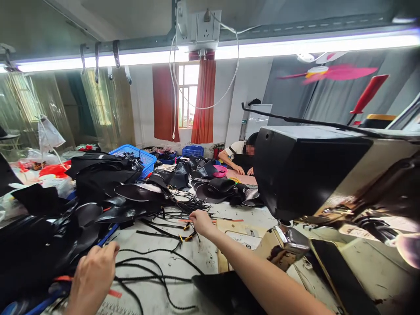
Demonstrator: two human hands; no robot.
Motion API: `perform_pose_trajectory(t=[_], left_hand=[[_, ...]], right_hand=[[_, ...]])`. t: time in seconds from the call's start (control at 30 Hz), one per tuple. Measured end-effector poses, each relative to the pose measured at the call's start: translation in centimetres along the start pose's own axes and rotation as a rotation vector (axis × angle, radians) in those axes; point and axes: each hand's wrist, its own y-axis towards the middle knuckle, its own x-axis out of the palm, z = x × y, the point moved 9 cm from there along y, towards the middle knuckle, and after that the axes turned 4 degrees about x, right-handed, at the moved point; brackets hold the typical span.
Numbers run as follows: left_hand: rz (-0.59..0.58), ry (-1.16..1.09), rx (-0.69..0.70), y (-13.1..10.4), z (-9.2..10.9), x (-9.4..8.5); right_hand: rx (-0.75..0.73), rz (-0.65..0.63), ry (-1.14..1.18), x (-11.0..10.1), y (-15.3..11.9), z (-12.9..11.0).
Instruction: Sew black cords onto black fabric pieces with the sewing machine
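Observation:
My left hand (95,273), at the lower left, has its fingers curled together over black cords (141,265) that trail right across the white table. What lies between its fingers is hidden. My right hand (201,222) reaches forward near the middle, fingers pinched beside a tangle of thin black strips (193,202); whatever it may hold is too small to make out. Short black strips with yellow ends (187,238) lie just below it. A black piece of material (226,291) sits under my right forearm.
A sewing machine (292,170) fills the right side. Black pieces (108,175) are heaped at the left near a blue basket (149,162). Beyond the table, a person (238,153) leans over a work surface. A white cable (236,65) hangs overhead.

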Motion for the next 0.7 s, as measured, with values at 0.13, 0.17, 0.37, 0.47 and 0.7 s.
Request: perform_pose_trajectory(t=[0.13,0.17,0.37,0.47,0.7], left_hand=[[0.008,-0.174,-0.108,1.4,0.6,1.8],[0.009,-0.246,-0.141,1.7,0.6,2.4],[0.05,-0.785,-0.365,2.5,-0.3,6.2],[0.028,-1.01,-0.435,2.6,0.5,8.5],[0.031,-1.192,-0.433,3.7,4.2,12.9]], right_hand=[[-0.065,0.02,-0.069,1.4,3.4,-2.6],[-0.065,0.014,-0.09,1.7,4.0,-3.0],[-0.088,-0.004,-0.062,2.3,5.9,-3.3],[-0.137,0.022,0.094,0.7,5.8,-3.3],[-0.382,-0.076,0.541,-2.4,2.4,-7.3]])
